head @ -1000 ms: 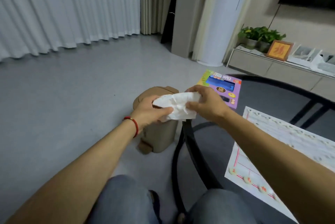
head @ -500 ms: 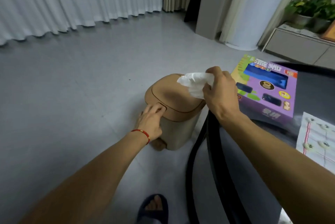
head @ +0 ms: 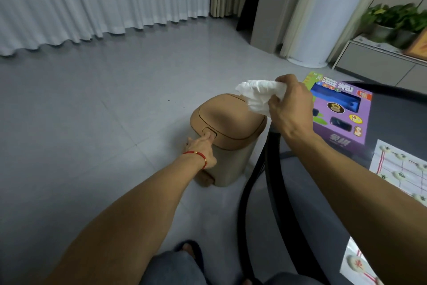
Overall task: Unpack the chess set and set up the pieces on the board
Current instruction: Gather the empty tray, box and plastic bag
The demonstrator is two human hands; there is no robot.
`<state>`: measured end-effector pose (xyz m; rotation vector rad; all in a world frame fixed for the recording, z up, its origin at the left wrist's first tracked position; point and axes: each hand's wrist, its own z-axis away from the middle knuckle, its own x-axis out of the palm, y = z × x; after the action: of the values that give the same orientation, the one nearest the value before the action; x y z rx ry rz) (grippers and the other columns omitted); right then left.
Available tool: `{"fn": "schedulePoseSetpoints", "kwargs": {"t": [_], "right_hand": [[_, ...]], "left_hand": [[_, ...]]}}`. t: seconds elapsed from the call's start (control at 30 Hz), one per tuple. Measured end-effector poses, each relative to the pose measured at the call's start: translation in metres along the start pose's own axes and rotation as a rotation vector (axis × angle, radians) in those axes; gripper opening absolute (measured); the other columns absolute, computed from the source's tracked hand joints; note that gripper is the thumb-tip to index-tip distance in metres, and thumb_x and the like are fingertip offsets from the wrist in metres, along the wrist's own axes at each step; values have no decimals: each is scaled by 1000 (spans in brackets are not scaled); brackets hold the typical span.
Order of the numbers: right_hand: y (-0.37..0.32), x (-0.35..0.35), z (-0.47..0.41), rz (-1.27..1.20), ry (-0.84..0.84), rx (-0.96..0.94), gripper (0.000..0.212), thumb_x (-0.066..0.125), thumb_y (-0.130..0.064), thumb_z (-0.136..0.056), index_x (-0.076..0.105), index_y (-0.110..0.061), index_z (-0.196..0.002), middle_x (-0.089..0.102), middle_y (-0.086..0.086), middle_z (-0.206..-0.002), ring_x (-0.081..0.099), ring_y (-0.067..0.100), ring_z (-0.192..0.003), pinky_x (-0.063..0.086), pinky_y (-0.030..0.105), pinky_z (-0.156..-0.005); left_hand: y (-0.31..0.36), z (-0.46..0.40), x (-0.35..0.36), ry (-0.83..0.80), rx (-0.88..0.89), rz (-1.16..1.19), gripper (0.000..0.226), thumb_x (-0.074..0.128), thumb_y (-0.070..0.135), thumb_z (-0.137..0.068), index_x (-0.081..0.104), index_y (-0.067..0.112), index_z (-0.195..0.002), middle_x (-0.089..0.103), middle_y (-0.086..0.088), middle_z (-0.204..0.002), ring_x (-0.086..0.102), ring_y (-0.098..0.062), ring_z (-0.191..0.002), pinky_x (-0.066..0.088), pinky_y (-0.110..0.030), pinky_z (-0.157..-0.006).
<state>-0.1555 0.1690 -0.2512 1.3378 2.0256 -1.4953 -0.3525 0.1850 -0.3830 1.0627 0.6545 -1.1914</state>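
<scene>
With pieces already on the board, the left hand presses the closed bin's button while the right hand pinches crumpled white wrapping, apparently among the last unpacking chores.

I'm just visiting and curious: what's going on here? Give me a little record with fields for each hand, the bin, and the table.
left hand: the left hand presses a finger on the button at the front of the bin lid
right hand: the right hand grips a crumpled white wrapper above the bin
bin: tan bin on the floor beside the table, lid closed
table: dark table holds a purple box and a paper board with round pieces on it
</scene>
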Motion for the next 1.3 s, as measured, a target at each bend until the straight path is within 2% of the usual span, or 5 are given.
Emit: {"fn": "schedulePoseSetpoints", "kwargs": {"t": [0.3, 0.53, 0.8, 0.97, 1.3], "right_hand": [[3, -6, 10, 12, -44, -20, 36, 60, -7, -89, 57, -16, -125, 61, 12, -118, 58, 30, -105, 53, 45, -88], [-4, 38, 4, 24, -136, -62, 38, 60, -4, -90, 58, -17, -126, 63, 12, -119, 61, 32, -107, 55, 48, -90], [5, 132, -18, -327, -180, 680, 46, 68, -14, -87, 51, -8, -129, 58, 17, -130, 58, 38, -119, 52, 45, -99], [20, 172, -39, -213, -275, 821, 61, 69, -13, -92, 38, -3, -143, 53, 21, -138, 54, 40, -126, 50, 48, -103], [-21, 91, -67, 325, -524, 48, 24, 59, -12, -90, 64, -7, -114, 64, 12, -97, 65, 31, -89, 59, 43, -84]], "left_hand": [[-2, 2, -4, -43, 3, 99, 94, 56, 5, -83, 8, 31, -160, 8, 6, -167, 30, -29, -147, 39, -40, -114], [18, 5, -41, 372, -34, 282, 40, 65, 18, -86, 62, 18, -125, 64, -10, -112, 62, -33, -103, 53, -38, -86], [29, -30, -44, 598, -200, 709, 37, 63, 19, -92, 61, 19, -129, 62, -5, -129, 57, -28, -119, 48, -38, -101], [26, -69, -9, 360, 184, 154, 72, 51, 6, -93, 28, 39, -153, 16, 3, -164, 10, -30, -151, 19, -51, -122], [30, -108, 8, 130, 134, -262, 73, 46, 62, -93, 13, 42, -156, -2, 0, -166, -10, -32, -152, -5, -68, -114]]}}
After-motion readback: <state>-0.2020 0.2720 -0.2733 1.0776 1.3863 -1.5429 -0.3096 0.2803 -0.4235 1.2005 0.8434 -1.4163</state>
